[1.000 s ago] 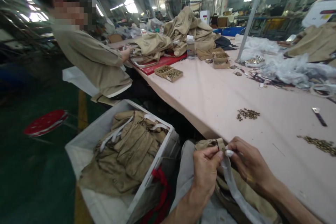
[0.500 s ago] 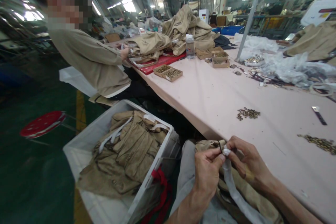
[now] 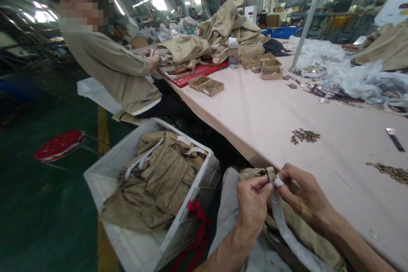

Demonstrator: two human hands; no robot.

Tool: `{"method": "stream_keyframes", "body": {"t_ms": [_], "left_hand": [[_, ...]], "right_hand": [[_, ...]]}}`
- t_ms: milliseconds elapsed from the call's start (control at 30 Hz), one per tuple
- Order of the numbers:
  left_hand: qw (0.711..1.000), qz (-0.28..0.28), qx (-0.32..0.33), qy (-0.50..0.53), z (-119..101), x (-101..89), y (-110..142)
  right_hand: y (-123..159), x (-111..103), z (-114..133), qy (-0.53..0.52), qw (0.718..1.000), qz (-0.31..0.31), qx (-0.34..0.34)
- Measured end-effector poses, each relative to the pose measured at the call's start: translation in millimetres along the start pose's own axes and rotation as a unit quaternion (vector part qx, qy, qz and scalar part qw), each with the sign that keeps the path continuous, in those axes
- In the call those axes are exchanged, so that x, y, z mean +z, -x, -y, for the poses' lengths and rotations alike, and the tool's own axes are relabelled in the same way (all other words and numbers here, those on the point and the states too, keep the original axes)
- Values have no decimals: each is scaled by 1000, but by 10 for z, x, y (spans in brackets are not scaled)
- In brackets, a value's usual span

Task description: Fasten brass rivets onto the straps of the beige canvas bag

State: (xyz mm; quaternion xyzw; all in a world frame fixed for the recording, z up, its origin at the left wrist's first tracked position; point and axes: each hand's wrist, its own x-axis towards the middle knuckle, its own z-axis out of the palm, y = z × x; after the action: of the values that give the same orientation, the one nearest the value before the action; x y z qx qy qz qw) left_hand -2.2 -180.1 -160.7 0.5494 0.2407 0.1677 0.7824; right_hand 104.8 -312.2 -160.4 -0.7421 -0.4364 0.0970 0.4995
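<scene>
A khaki canvas bag (image 3: 301, 223) lies across my lap against the table edge. A pale strap (image 3: 283, 225) runs up from it between my hands. My left hand (image 3: 253, 204) is closed in a pinch at a small dark loop on the bag's fabric, beside the strap's end. My right hand (image 3: 304, 191) pinches the white-wrapped end of the strap, with thumb and forefinger together. The two sets of fingertips are close to each other. What lies directly under the left fingertips is partly hidden.
A white crate (image 3: 188, 212) of khaki bags stands at my left. On the table (image 3: 255, 114) lie loose brass pieces (image 3: 304, 135), small boxes of fittings (image 3: 207, 85), a bottle (image 3: 233, 53) and plastic bags. A seated person (image 3: 108, 68) handles khaki fabric across the left side.
My fingertips have parted slightly, the right hand easing the white strap end a little to the right. The whole view has shifted slightly.
</scene>
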Motion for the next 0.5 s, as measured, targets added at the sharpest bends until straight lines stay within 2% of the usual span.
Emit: {"method": "stream_keyframes", "body": {"t_ms": [233,500], "left_hand": [[1000,14,-2,14,53,-38,-9],[999,28,0,28,59,-65,-4]], "right_hand": [[5,-33,31,-7,999,31,-34],[18,-45,50,-54,997,15,-46]]}}
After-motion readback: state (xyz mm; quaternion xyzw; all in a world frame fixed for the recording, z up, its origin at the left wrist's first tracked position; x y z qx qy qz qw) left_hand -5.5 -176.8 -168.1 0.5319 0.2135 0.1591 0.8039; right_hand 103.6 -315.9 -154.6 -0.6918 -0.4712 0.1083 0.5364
